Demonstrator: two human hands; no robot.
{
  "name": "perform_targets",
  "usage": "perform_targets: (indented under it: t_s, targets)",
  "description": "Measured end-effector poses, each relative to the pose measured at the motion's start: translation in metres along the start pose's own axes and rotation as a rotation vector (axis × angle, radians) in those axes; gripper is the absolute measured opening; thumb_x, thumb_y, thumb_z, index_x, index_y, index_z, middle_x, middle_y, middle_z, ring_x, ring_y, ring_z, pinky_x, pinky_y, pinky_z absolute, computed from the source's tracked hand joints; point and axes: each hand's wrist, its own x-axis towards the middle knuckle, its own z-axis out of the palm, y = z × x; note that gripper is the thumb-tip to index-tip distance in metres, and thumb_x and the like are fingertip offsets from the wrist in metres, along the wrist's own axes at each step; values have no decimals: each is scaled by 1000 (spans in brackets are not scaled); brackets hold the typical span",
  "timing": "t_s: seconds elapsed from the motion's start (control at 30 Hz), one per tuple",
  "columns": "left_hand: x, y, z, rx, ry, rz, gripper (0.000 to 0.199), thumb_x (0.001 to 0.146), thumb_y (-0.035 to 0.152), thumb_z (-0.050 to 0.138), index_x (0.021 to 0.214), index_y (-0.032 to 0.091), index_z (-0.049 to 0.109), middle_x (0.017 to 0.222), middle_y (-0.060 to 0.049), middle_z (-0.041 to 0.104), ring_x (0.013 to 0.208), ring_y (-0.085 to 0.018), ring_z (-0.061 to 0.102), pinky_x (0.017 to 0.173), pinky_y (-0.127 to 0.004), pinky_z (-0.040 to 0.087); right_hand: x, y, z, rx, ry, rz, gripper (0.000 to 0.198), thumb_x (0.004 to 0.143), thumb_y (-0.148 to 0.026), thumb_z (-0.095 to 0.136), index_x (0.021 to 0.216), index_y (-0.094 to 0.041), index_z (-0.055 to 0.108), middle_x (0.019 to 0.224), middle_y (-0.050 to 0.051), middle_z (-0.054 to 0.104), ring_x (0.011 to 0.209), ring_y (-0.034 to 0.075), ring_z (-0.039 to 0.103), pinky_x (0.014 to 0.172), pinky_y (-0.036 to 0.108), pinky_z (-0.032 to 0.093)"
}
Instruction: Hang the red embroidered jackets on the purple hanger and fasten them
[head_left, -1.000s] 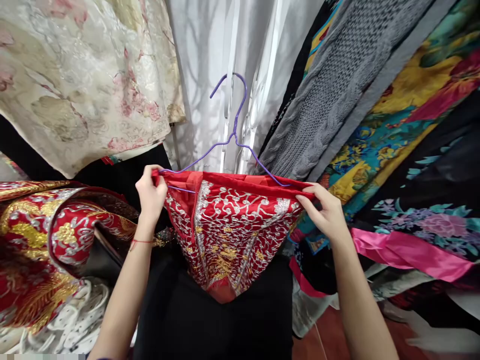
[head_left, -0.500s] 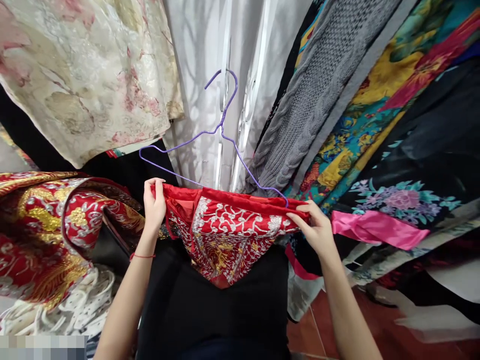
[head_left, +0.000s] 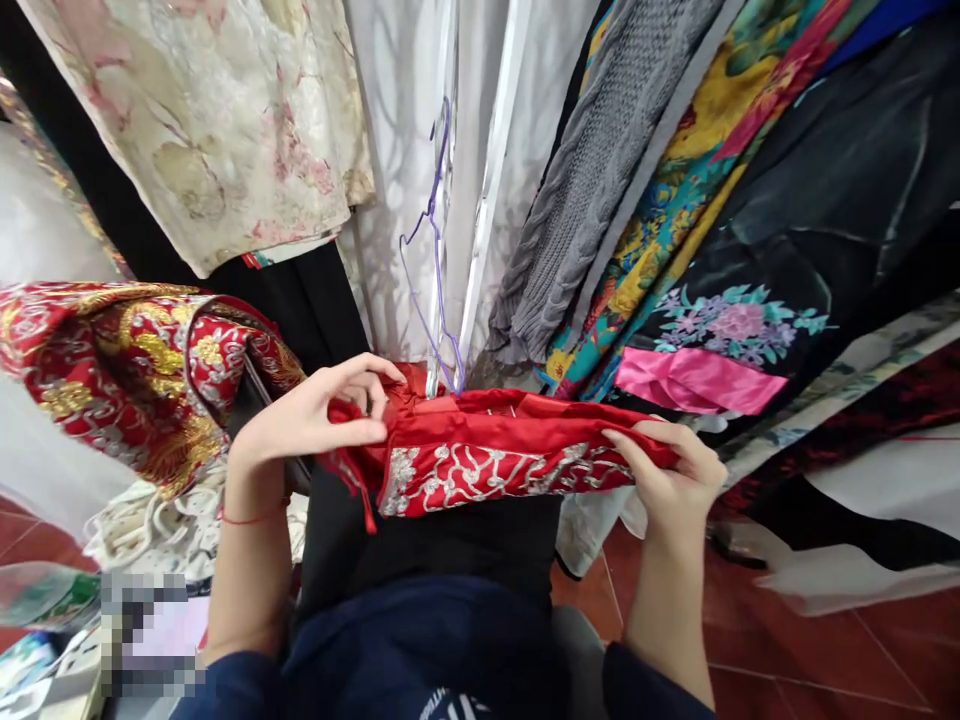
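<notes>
A red embroidered skirt (head_left: 495, 468) with silver scrollwork is stretched between my hands, its plain red waistband uppermost. At its left end, my left hand (head_left: 322, 405) has its fingers curled round the gathered red fabric, partly hiding it. My right hand (head_left: 671, 465) pinches the waistband's right end between thumb and fingers. Behind the skirt, a purple wire hanger (head_left: 433, 225) stands nearly edge-on, its lower end going down behind or into the waistband; which of these I cannot tell.
Hanging at the right are a grey cable-knit garment (head_left: 592, 150) and a black floral garment (head_left: 847, 220). A cream floral garment (head_left: 225, 130) hangs at upper left. Below it lies a red-and-gold embroidered garment (head_left: 142, 370), above several white hangers (head_left: 161, 530). The floor (head_left: 795, 640) is red tile.
My left hand has shifted inward along the waistband and turned. The skirt has tilted, so less of its embroidered front shows. The hanger has swivelled from broadside to nearly edge-on.
</notes>
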Motion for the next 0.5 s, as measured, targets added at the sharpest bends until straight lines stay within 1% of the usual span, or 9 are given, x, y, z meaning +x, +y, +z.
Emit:
perform_targets:
  t_s: [0.03, 0.07, 0.17, 0.2, 0.23, 0.3, 0.37, 0.43, 0.5]
  targets:
    - [-7, 12, 3, 30, -59, -10, 62, 75, 60, 75, 123, 23, 61, 84, -3, 68, 70, -18, 63, 67, -29, 53, 0, -8, -1, 13, -16, -15, 21, 78, -38, 82, 71, -23, 69, 65, -1, 68, 61, 16, 65, 65, 32, 56]
    - [-12, 23, 9, 94, -58, -20, 70, 71, 63, 76, 127, 25, 60, 90, -5, 71, 75, -21, 66, 70, -32, 55, -1, -16, -1, 24, -40, -26, 20, 79, -37, 82, 71, -24, 69, 65, -1, 69, 61, 17, 65, 67, 33, 57]
    - [-17, 37, 41, 429, 50, -54, 92, 56, 74, 79, 131, 25, 60, 112, -13, 71, 100, -32, 69, 88, -40, 54, -3, -33, 0, 44, -94, -45, 18, 82, -37, 79, 73, -25, 69, 65, -1, 68, 60, 18, 65, 68, 37, 59]
    - [-16, 37, 52, 531, 31, -84, 95, 54, 77, 79, 129, 22, 61, 111, -16, 71, 104, -36, 68, 91, -43, 53, -4, -37, 1, 46, -106, -42, 17, 82, -36, 78, 73, -25, 68, 65, 0, 68, 60, 19, 65, 65, 36, 59]
    - [-14, 34, 61, 612, -18, -145, 91, 55, 78, 77, 123, 18, 65, 103, -17, 72, 100, -38, 69, 88, -45, 54, -5, -41, 2, 50, -119, -39, 17, 83, -35, 78, 73, -25, 68, 65, 0, 67, 60, 19, 65, 63, 35, 59]
    - [-6, 24, 70, 697, -135, -283, 65, 68, 76, 68, 95, 16, 71, 79, -15, 71, 81, -37, 71, 78, -45, 54, -6, -47, 5, 71, -118, -6, 15, 82, -33, 79, 77, -25, 67, 69, 0, 68, 62, 18, 66, 63, 33, 59]
    - [2, 12, 64, 650, -203, -331, 47, 85, 63, 56, 68, 19, 66, 62, -9, 64, 65, -31, 69, 70, -41, 53, -7, -58, 8, 124, -70, 107, 19, 81, -33, 80, 93, -25, 67, 87, 3, 70, 69, 17, 68, 66, 31, 60]
    - [11, 2, 51, 513, -163, -262, 41, 91, 45, 47, 62, 21, 63, 61, -7, 65, 65, -26, 68, 70, -36, 53, -11, -75, 14, 237, -92, 307, 38, 82, -35, 78, 115, -25, 62, 109, 7, 68, 77, 17, 69, 68, 30, 61]
    - [19, -4, 39, 383, -29, -188, 32, 90, 33, 44, 76, 21, 69, 75, -6, 72, 79, -24, 71, 80, -35, 54, -19, -98, 21, 426, -285, 513, 49, 86, -38, 74, 129, -27, 53, 118, 8, 65, 80, 18, 70, 68, 31, 61]
